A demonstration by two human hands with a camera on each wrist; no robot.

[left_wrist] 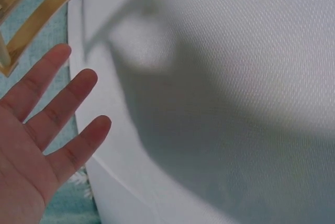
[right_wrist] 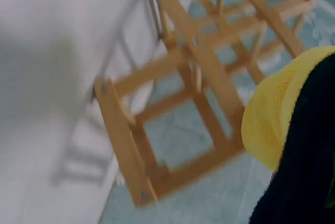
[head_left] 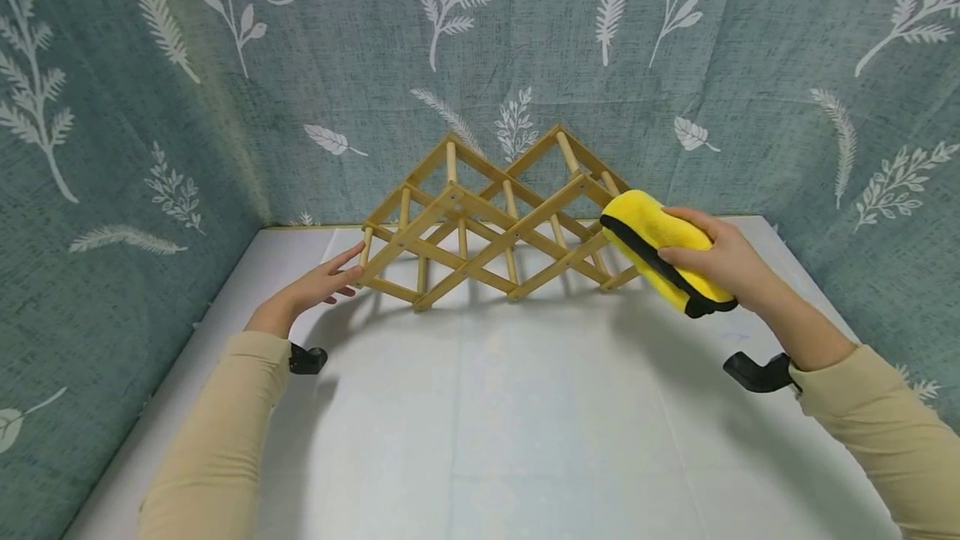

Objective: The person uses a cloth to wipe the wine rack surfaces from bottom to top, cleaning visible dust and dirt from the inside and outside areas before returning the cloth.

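Note:
A folding wooden rack [head_left: 516,233] of crossed slats and round rods stands opened out in a zigzag at the back of the table. At its left end my left hand [head_left: 313,283] has its fingers extended, fingertips right at the end rod. The left wrist view shows three spread fingers of that hand [left_wrist: 31,150] beside a corner of the rack [left_wrist: 44,17]. My right hand [head_left: 733,258] grips a folded yellow cloth [head_left: 647,223] with black edging, held up at the rack's right end. In the right wrist view the cloth [right_wrist: 268,114] overlaps the rack's slats [right_wrist: 201,51].
A white-covered table [head_left: 525,407] spreads out in front of the rack. Green fabric [head_left: 360,48] with white leaf prints hangs behind and on both sides. Black wrist mounts [head_left: 759,373] stick out below the sleeves.

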